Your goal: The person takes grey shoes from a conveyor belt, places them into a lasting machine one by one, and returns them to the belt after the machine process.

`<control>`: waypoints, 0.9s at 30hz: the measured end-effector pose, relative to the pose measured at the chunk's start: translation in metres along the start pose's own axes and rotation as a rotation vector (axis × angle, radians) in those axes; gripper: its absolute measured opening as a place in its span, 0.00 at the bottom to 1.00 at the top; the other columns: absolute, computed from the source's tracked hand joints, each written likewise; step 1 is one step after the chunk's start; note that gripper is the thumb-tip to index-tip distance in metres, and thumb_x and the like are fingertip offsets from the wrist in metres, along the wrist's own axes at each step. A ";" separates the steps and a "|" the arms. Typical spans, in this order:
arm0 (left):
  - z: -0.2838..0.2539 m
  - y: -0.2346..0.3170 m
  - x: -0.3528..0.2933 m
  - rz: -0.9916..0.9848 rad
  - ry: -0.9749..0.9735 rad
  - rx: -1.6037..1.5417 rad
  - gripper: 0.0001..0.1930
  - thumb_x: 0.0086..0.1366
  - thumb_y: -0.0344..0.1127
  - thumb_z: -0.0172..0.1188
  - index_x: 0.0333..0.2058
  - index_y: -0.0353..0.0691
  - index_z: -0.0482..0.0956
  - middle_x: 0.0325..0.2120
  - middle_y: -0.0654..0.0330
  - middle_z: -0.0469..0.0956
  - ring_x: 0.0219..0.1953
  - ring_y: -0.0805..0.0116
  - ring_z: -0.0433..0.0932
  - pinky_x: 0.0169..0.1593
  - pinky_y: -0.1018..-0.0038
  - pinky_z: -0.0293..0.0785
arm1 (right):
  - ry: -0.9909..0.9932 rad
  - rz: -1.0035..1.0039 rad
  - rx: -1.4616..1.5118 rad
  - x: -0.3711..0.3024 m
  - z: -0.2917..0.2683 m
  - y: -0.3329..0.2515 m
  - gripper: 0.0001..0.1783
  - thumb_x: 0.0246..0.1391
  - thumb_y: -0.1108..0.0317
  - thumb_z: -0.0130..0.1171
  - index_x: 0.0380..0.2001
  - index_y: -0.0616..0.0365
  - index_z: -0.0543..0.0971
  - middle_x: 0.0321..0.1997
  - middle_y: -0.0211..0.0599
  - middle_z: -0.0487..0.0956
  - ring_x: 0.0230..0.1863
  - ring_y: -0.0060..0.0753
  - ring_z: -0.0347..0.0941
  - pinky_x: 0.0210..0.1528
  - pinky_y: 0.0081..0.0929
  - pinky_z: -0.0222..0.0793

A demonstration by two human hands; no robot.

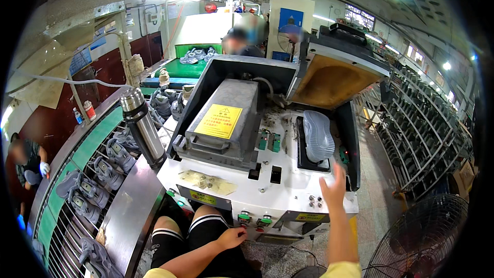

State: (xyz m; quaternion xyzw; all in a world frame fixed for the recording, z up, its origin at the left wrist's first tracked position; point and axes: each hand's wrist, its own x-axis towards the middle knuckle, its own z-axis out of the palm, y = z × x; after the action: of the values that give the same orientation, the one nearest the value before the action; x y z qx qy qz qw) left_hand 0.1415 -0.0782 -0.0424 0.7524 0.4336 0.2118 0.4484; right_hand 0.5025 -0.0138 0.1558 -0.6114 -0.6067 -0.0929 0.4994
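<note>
On the right side of a white pressing machine (pixel 280 190), a grey shoe sole (pixel 318 136) lies with its ribbed tread up on a black pad. My right hand (pixel 334 185) is raised just in front of the pad's near edge, fingers apart, holding nothing. Above and behind the sole stands a raised lid (pixel 334 77) with a brown inner face. My left hand (pixel 232 238) is closed with curled fingers over my lap, close to the green buttons (pixel 244 217) on the machine's front; nothing shows in it. A grey metal cover (pixel 221 118) with a yellow label sits over the left station.
A steel flask (pixel 141 126) stands left of the machine. Grey shoes (pixel 108 172) fill the roller conveyor beyond it. At right are a floor fan (pixel 422 237) and racks of shoe parts (pixel 422 128). One person is at far left, another behind the machine.
</note>
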 end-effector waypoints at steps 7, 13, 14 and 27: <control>0.003 0.004 -0.004 0.034 0.067 -0.162 0.09 0.58 0.36 0.57 0.34 0.38 0.78 0.26 0.51 0.79 0.29 0.55 0.78 0.35 0.67 0.73 | -0.655 0.409 -0.678 0.140 0.059 -0.016 0.48 0.38 0.45 0.64 0.64 0.39 0.60 0.68 0.48 0.53 0.63 0.59 0.57 0.59 0.44 0.63; -0.005 0.014 -0.010 0.025 0.116 -0.189 0.09 0.59 0.36 0.57 0.35 0.38 0.78 0.25 0.52 0.79 0.28 0.57 0.78 0.34 0.68 0.73 | -0.577 0.416 -0.604 0.127 0.053 -0.018 0.44 0.36 0.47 0.64 0.62 0.39 0.65 0.66 0.44 0.58 0.62 0.58 0.59 0.60 0.44 0.63; -0.003 0.013 -0.009 0.032 0.086 -0.172 0.09 0.60 0.36 0.57 0.35 0.38 0.78 0.26 0.53 0.79 0.28 0.60 0.78 0.34 0.69 0.73 | -0.540 0.380 -0.600 0.123 0.050 -0.015 0.44 0.37 0.48 0.64 0.61 0.40 0.66 0.66 0.45 0.59 0.61 0.58 0.60 0.59 0.43 0.64; 0.016 0.061 0.000 0.043 -0.040 0.029 0.13 0.62 0.41 0.51 0.41 0.41 0.76 0.28 0.51 0.80 0.32 0.55 0.80 0.36 0.65 0.74 | 0.676 0.823 0.310 -0.180 -0.050 0.065 0.08 0.55 0.63 0.52 0.28 0.55 0.69 0.24 0.26 0.64 0.25 0.18 0.57 0.27 0.22 0.54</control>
State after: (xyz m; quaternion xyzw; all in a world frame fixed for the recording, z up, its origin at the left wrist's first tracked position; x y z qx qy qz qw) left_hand 0.1812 -0.0992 0.0018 0.7720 0.4113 0.1998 0.4416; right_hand 0.5371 -0.1510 0.0180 -0.6535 -0.1306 0.0093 0.7455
